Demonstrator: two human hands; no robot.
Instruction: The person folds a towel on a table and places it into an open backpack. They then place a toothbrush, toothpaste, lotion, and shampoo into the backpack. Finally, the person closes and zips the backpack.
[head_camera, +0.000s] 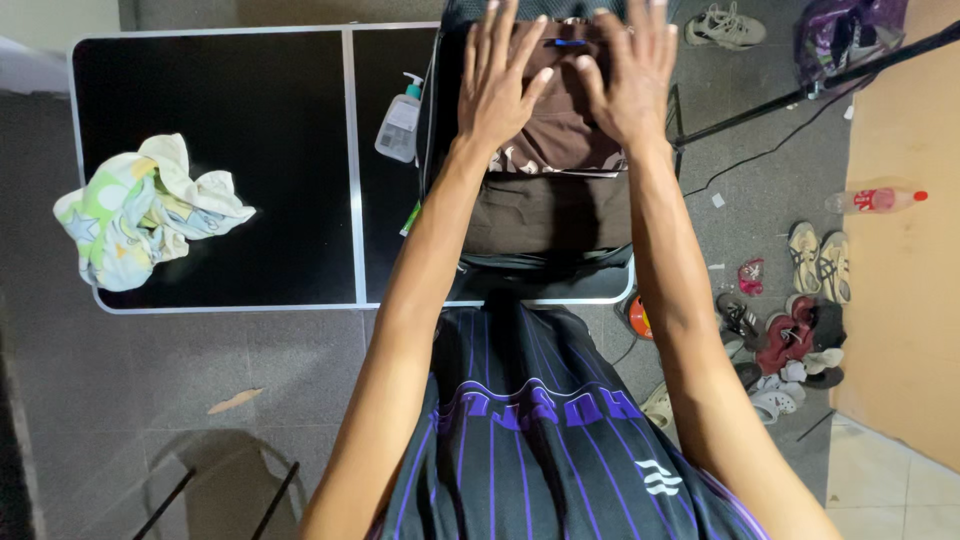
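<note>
Both my hands lie flat with fingers spread, gripping nothing: left hand (503, 82) and right hand (630, 72) press a folded brown garment (560, 135), long axis running away from me. It rests on the black surface (250, 120), just right of a pump bottle (400, 122); left of the bottle, bare room reaches a crumpled cloth (148, 212).

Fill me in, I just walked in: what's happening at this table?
A person is pressing both open hands, left hand and right hand, flat on a folded brown garment lying on a dark pile in an open bag on the black table. A crumpled pale cloth and a pump bottle sit nearby.
</note>
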